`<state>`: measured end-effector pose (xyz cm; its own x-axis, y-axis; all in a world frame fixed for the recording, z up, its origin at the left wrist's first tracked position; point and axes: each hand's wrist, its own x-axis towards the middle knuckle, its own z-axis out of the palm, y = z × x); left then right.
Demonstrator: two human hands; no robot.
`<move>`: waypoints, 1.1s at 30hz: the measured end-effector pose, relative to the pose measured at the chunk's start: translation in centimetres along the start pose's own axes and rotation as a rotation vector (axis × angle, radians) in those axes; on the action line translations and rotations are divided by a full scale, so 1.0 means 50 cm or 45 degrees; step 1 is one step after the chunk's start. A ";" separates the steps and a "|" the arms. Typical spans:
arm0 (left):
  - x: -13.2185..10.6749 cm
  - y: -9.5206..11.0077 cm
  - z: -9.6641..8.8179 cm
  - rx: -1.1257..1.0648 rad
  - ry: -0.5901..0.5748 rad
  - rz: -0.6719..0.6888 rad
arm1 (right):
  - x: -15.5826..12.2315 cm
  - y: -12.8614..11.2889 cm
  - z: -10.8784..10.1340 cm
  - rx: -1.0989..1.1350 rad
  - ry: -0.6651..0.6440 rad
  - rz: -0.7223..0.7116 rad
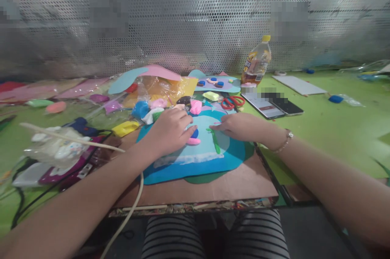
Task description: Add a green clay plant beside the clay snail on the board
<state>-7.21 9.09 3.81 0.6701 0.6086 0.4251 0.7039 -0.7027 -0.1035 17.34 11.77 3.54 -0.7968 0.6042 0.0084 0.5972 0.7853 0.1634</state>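
Observation:
A blue paper cutout (179,171) lies on a brown board, with a pale blue rounded centre and a white clay strip along its lower part. On it, a thin green clay stem (216,143) lies at a slant. My right hand (236,125) is closed, its fingertips at the stem's upper end beside a small bit of pink clay. What those fingers hold, if anything, is hidden. My left hand (169,131) rests on the cutout's left side with fingers loosely spread. Near its thumb are a blue clay piece (196,133) and a pink clay roll (193,141).
Bagged clay lumps, such as a yellow packet (125,128), lie behind and left. Red scissors (232,102), two phones (268,106) and a drink bottle (257,64) stand or lie beyond my right hand. A pale cable (139,192) crosses under my left arm.

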 end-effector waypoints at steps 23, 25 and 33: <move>0.000 0.001 0.000 0.000 0.026 0.043 | 0.006 0.000 -0.014 0.606 0.479 0.125; 0.000 0.001 0.000 -0.006 0.027 0.054 | 0.007 0.003 -0.016 0.726 0.531 0.193; 0.001 0.001 0.001 0.008 -0.012 0.056 | 0.014 0.011 -0.008 0.948 0.336 0.280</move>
<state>-7.15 9.11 3.79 0.7028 0.5802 0.4117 0.6749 -0.7268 -0.1276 17.07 12.58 4.03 -0.5945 0.7759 0.2111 0.5727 0.5929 -0.5661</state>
